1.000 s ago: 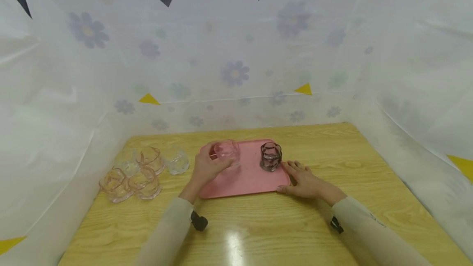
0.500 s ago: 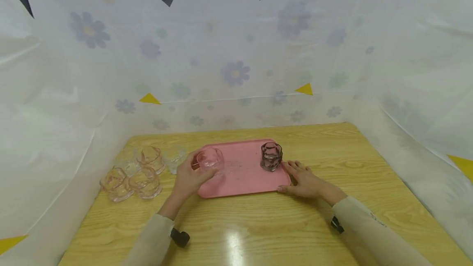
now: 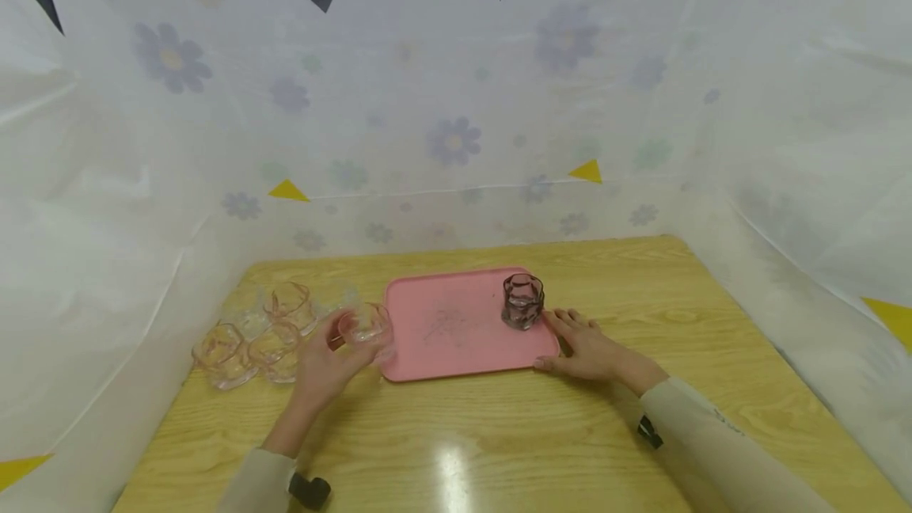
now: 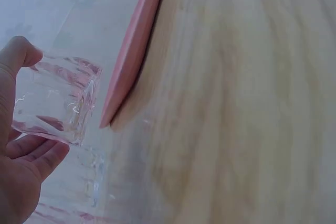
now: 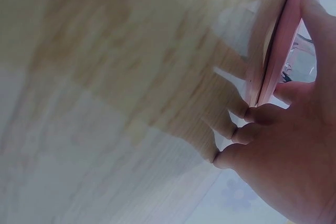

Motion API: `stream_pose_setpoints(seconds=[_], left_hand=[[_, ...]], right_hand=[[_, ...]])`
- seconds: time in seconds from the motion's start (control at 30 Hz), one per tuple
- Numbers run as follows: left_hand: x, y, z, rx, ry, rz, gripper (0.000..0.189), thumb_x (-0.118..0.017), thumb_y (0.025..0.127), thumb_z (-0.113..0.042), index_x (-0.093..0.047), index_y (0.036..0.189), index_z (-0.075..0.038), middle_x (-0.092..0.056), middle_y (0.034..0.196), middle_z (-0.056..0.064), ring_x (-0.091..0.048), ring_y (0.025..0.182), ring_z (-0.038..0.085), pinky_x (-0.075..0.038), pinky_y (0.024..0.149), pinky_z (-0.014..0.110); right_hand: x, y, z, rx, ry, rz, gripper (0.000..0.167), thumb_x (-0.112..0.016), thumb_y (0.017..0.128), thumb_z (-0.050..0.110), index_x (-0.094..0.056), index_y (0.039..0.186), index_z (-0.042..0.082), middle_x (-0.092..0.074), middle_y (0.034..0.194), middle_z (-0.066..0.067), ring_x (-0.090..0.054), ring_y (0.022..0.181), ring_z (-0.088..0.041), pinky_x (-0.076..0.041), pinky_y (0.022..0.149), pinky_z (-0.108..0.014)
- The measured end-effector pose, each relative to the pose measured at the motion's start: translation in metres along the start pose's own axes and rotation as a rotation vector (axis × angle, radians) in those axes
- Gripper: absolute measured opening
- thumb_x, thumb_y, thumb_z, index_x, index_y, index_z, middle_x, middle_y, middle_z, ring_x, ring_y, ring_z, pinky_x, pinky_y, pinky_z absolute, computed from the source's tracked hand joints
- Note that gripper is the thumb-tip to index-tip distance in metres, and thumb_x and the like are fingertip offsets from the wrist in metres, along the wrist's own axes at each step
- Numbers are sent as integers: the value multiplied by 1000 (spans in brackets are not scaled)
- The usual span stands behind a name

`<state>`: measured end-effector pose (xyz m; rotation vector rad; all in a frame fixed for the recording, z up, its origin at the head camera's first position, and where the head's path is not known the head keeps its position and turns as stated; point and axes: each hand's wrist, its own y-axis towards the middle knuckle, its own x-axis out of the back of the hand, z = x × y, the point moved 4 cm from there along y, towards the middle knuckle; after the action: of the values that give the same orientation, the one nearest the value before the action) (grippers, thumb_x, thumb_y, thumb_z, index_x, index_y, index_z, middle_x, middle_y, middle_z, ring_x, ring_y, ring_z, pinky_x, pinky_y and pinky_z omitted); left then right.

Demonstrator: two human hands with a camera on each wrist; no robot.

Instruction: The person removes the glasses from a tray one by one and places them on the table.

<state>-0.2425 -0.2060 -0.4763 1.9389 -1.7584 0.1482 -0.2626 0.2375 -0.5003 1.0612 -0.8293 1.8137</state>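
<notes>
My left hand (image 3: 321, 366) grips a pink-tinted glass cup (image 3: 368, 328) by its sides, thumb on one side and fingers on the other. In the head view this cup overlaps the left edge of the pink tray (image 3: 456, 343); the left wrist view shows the glass (image 4: 55, 98) beside the tray's rim (image 4: 134, 51). At the tray's right end stands a dark purplish glass cup (image 3: 522, 303). My right hand (image 3: 587, 351) rests at the tray's right edge with fingers spread, some fingertips on the table and the thumb at the near corner.
Left of the tray, several glass cups are grouped on the wooden table (image 3: 456, 426): pink-tinted ones (image 3: 224, 359) and clear ones (image 3: 245, 315). White flower-patterned sheeting (image 3: 456, 85) encloses the table at the back and both sides.
My left hand has carried the pink-tinted cup leftward and nearer, from over the tray to its left edge. The right hand, the tray and the dark cup have stayed put.
</notes>
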Motion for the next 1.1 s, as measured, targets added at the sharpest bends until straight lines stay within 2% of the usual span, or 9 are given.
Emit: stream_pose_setpoints(seconds=[0.13, 0.3, 0.47, 0.63, 1.1], left_hand=[[8, -6, 3, -43, 22, -51, 71, -92, 81, -18, -62, 142, 0, -71, 129, 22, -69, 120, 37, -53, 96, 16], [14, -11, 7, -49, 47, -76, 68, -92, 80, -12, -62, 140, 2, -72, 126, 23, -69, 118, 38, -48, 94, 5], [19, -15, 11, 6, 33, -85, 70, -92, 80, -11, -60, 141, 3, -70, 130, 24, -65, 122, 35, -45, 95, 1], [24, -20, 14, 48, 53, -92, 73, -92, 81, -13, -59, 144, -1, -69, 134, 22, -62, 125, 32, -42, 95, -1], [30, -22, 17, 24, 50, -131, 74, -91, 81, -6, -55, 144, 8, -63, 139, 33, -60, 133, 47, -40, 97, 0]], right_hand=[[1, 0, 0, 2, -2, 1, 102, -63, 98, 66, -21, 168, 4, -22, 171, -30, -13, 158, -55, -10, 122, -80], [1, -2, 1, 5, 2, 3, 102, -63, 98, 65, -21, 168, 4, -23, 171, -30, -14, 158, -56, -10, 122, -81], [2, -2, 3, 8, -3, 0, 101, -63, 98, 64, -21, 168, 4, -23, 171, -30, -14, 158, -56, -11, 122, -80], [4, -2, 3, 6, -1, 3, 100, -63, 99, 63, -22, 167, 3, -23, 170, -31, -14, 158, -56, -11, 122, -81], [4, -2, 5, -2, -6, 6, 101, -63, 98, 64, -22, 168, 3, -23, 171, -30, -13, 158, -56, -11, 122, -80]])
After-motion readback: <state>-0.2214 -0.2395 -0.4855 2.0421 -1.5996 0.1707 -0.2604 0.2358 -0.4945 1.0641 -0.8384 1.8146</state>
